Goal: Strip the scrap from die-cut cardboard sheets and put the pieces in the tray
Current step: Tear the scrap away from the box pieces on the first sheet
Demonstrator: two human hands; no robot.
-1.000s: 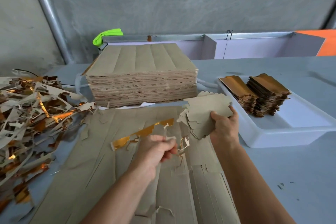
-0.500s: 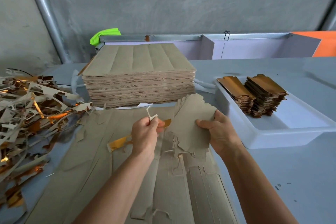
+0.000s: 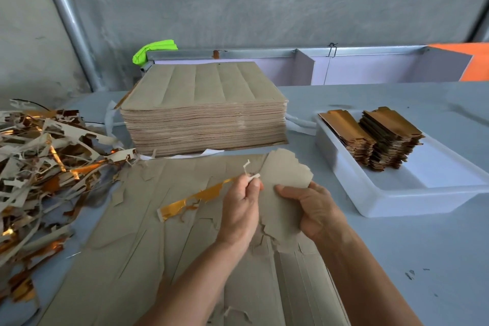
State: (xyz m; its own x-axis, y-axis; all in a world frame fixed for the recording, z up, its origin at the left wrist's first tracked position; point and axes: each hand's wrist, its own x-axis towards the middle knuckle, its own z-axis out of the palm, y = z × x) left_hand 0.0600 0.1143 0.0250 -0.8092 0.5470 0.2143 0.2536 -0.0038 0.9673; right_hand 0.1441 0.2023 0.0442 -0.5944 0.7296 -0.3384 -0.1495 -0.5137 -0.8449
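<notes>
My right hand point(image 3: 313, 210) grips a thin stack of brown die-cut pieces point(image 3: 284, 193) above the table, thumb on top. My left hand point(image 3: 242, 206) pinches a narrow scrap strip point(image 3: 190, 200) with a gold underside, right beside the stack's left edge; the strip trails off to the left. Under both hands lie flat die-cut cardboard sheets point(image 3: 127, 225), brown side up. A white tray point(image 3: 397, 201) stands to the right with two piles of gold-faced finished pieces point(image 3: 381, 135) at its far end.
A tall stack of uncut-looking brown sheets point(image 3: 203, 114) sits behind the work area. A heap of brown and gold scrap point(image 3: 39, 167) covers the table's left side. A metal rail and a green cloth point(image 3: 153, 50) run along the back wall.
My right hand brought the stack of pieces in toward the left hand and turned it. My left hand lifted the scrap strip up to the stack's edge. The tray and piles did not move.
</notes>
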